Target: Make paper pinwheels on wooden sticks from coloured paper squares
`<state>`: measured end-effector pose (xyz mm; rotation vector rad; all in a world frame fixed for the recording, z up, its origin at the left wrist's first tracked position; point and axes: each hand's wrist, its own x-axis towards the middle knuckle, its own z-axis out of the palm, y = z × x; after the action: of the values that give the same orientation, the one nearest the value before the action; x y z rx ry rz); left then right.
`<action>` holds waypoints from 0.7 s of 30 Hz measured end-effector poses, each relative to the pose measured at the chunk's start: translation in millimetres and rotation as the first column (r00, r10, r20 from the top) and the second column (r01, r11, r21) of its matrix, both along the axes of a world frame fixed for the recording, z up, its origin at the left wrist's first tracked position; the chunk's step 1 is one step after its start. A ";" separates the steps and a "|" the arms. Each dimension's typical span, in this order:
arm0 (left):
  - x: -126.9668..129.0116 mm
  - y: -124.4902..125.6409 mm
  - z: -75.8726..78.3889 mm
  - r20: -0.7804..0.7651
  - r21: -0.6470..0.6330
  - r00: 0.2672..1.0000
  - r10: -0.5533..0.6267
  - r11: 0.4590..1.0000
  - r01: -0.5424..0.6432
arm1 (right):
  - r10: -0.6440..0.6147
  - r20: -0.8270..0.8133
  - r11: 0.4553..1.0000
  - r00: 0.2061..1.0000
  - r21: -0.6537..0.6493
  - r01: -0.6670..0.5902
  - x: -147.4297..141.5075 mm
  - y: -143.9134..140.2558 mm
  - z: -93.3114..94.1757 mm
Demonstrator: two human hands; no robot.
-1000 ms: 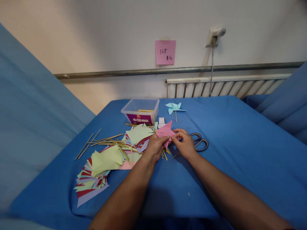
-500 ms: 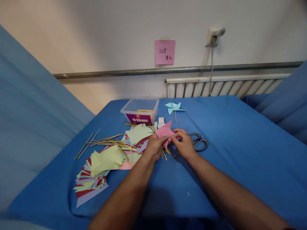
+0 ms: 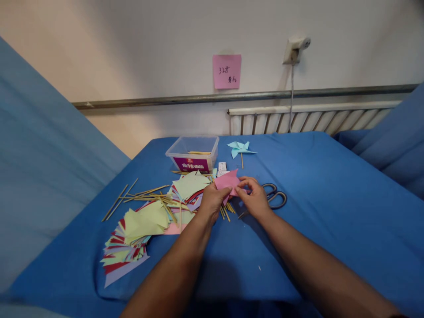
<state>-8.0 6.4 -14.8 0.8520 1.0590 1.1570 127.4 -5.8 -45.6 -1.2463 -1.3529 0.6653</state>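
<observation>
A pink paper pinwheel piece [image 3: 227, 180] is held up between my two hands, above the middle of the table. My left hand [image 3: 212, 201] pinches it from the left, thumb on top. On its right side, the fingertips of my right hand [image 3: 253, 195] close on the paper. Dark-handled scissors [image 3: 276, 197] lie partly under my right hand. Beneath my left hand are stacked cut paper sheets [image 3: 191, 185] and several thin wooden sticks [image 3: 225, 212]. Farther back lies a finished light-blue pinwheel [image 3: 240, 149] on a stick.
A clear plastic box [image 3: 193, 154] with sticks inside stands at the back. Beside it is a small white box [image 3: 222, 166]. Fanned coloured paper [image 3: 126, 251] and loose sticks [image 3: 149, 194] spread over the left of the blue tablecloth [image 3: 331, 212]. Blue curtains [image 3: 43, 168] hang at both sides.
The pink paper has turned slightly in my hands, and its lower point shows less. My right fingers have shifted a little on it. Everything else lies where it was.
</observation>
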 end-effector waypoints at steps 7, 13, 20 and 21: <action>-8.6 -4.5 18.8 -0.345 0.106 0.934 -0.091 0.985 0.135 | 0.121 -0.159 0.988 0.980 -0.073 -0.134 25.0 5.5 9.1; -13.4 -5.9 18.2 -0.479 0.141 0.862 -0.167 0.954 0.263 | 0.328 -0.217 0.918 0.919 -0.155 -0.364 26.5 2.9 8.8; -13.9 -7.4 18.0 -0.567 0.203 0.810 -0.148 0.928 0.312 | 0.286 -0.192 0.938 0.939 -0.144 -0.315 12.9 2.4 2.8; -13.5 -7.2 18.0 -0.585 0.218 0.802 -0.120 0.929 0.298 | 0.267 -0.201 0.942 0.943 -0.153 -0.299 10.9 2.2 2.5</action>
<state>-21.6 -0.8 3.2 1.5890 1.2341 0.8982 138.3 -3.5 -43.0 -1.1117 -1.3574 1.0995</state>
